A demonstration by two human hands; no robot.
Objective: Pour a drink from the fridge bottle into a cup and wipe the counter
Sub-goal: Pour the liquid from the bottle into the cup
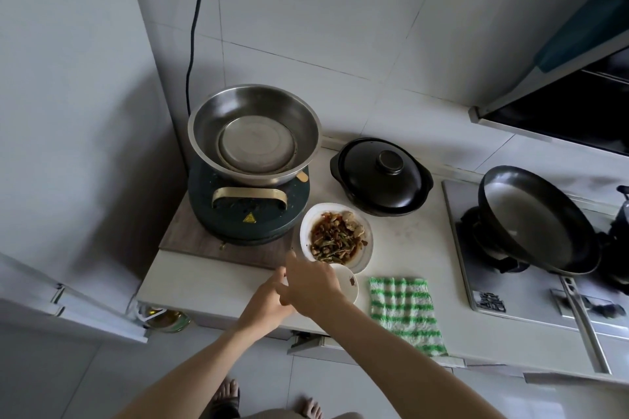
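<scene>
My right hand (311,282) reaches over the front of the white counter (218,286), its back up and fingers stretched toward the far left. It covers the left part of a small white dish (350,284) with a brown smear inside. My left hand (269,298) comes in from the left and meets the right hand; its fingertips are hidden beneath it. A sliver of white shows between the two hands. A green-and-white checked cloth (405,313) lies flat on the counter, right of the dish, hanging over the front edge. No bottle or cup is in view.
A white plate of stir-fried food (335,236) sits just behind the hands. Further back stand a steel bowl (253,133) on a dark cooker (248,214) and a black lidded pot (381,175). A pan (534,218) rests on the stove at right. A white fridge door (68,146) stands at left.
</scene>
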